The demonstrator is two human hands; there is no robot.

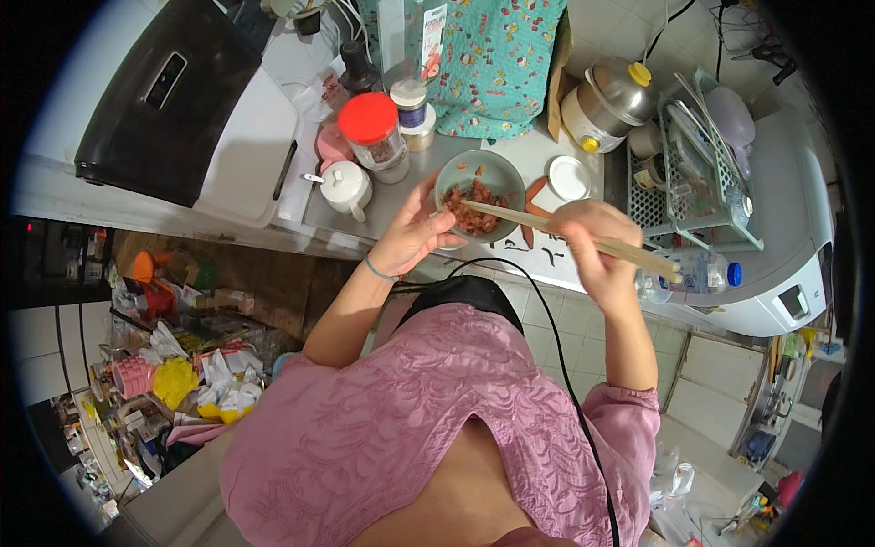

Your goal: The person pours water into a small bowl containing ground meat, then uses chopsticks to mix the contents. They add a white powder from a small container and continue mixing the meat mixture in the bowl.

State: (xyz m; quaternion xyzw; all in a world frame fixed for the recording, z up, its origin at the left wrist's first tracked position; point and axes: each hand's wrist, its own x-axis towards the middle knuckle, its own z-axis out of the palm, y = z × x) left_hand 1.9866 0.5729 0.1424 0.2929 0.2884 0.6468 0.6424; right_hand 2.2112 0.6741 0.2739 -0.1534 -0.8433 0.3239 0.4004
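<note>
My left hand grips the rim and side of a grey-green bowl, which is tilted towards me. Inside the bowl lies raw minced meat, with smears up the wall. A pair of wooden chopsticks is held in my right hand, their tips in the meat and their thick ends pointing out to the right. To the left of the bowl are a lidded white pot with a spoon handle sticking out, and a clear jar with a red lid.
Behind the bowl stand a white-lidded jar and something under a teal printed cloth. A round white lid lies to the right, near a steel-domed cooker and a green plastic rack. Water bottles lie by my right wrist.
</note>
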